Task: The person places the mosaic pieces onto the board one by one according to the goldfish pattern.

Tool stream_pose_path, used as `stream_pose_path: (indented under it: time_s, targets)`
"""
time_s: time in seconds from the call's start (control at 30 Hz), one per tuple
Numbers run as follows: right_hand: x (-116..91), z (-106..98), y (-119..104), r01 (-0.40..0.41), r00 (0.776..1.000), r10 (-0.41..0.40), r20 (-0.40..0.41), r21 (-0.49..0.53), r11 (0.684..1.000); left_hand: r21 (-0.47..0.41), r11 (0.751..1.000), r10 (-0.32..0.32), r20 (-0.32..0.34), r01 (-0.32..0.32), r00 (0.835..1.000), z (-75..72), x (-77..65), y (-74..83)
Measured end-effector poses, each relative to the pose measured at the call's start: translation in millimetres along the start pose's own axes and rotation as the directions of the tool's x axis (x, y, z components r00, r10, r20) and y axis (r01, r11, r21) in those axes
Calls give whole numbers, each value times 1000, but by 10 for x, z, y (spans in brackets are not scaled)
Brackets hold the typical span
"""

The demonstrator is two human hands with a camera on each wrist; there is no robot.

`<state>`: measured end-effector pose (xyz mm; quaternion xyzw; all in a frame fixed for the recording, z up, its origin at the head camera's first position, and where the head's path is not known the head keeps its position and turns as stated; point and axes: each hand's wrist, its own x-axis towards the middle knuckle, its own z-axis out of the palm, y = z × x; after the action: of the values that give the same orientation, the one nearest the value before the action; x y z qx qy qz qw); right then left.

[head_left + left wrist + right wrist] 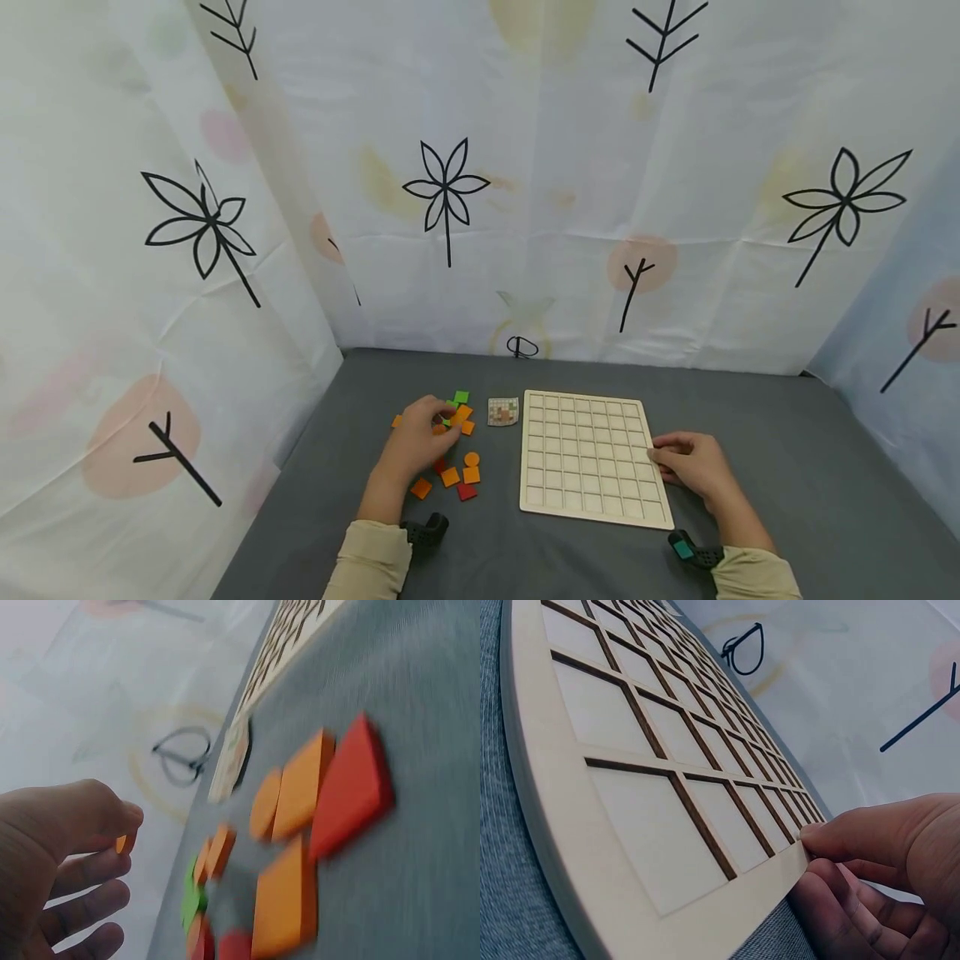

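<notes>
My left hand (420,433) is over a scatter of small coloured tiles on the left of the table. In the left wrist view, its thumb and index finger pinch a small orange tile (125,842), mostly hidden by the fingers. A pale wooden grid board (585,458) lies in the middle, its square cells bare. At the board's right edge, my right hand (697,462) grips the rim, thumb on top and fingers curled beneath, as the right wrist view shows. A red tile (351,791) and an orange tile (285,900) lie near the left hand.
A small card with a pixel picture (502,412) lies between the tiles and the board. Green tiles (461,397) sit at the back of the scatter. The grey table (787,467) meets a patterned white curtain (555,208) behind.
</notes>
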<state>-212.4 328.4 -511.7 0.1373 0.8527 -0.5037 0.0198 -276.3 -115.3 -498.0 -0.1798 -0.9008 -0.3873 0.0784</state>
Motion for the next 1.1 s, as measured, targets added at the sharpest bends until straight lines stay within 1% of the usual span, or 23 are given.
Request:
stream_pose_path:
  time_s: [0.1,0.27,0.37,0.47,0.6,0.7,0.8,0.87,0.97,1.03,1.1]
  targets:
    - [6,4,10,-1,1000,1,-1,6,1000,-37,998,50,46,-48,998,120,87,107]
    - [31,12,35,-25,1000,25,6,10,1000,-73,993,104,116,-96,988,330,248,280]
    - [39,17,43,-37,999,37,10,10,999,-71,988,143,145,-134,979,449,346,377]
    - [37,16,37,-30,999,30,11,6,1000,-68,984,173,175,-164,969,563,438,477]
    - [32,12,11,-24,1000,24,3,3,1000,-30,984,180,214,-178,960,704,540,573]
    - [33,17,10,-23,1000,23,2,1,1000,-10,987,160,240,-162,958,809,586,587]
    - [32,21,10,-27,1000,27,6,0,1000,-13,991,129,257,-130,958,901,606,561]
    - [36,21,17,-26,1000,26,11,-2,1000,-1,993,114,257,-117,960,953,607,530]
    - [39,20,18,-31,999,31,14,3,1000,32,991,121,244,-132,962,997,591,502]
    - [40,13,19,-26,999,26,18,1,1000,59,986,139,228,-157,964,1014,582,499]
    - [40,9,11,-30,999,30,15,1,1000,68,983,155,215,-173,964,1015,573,507]
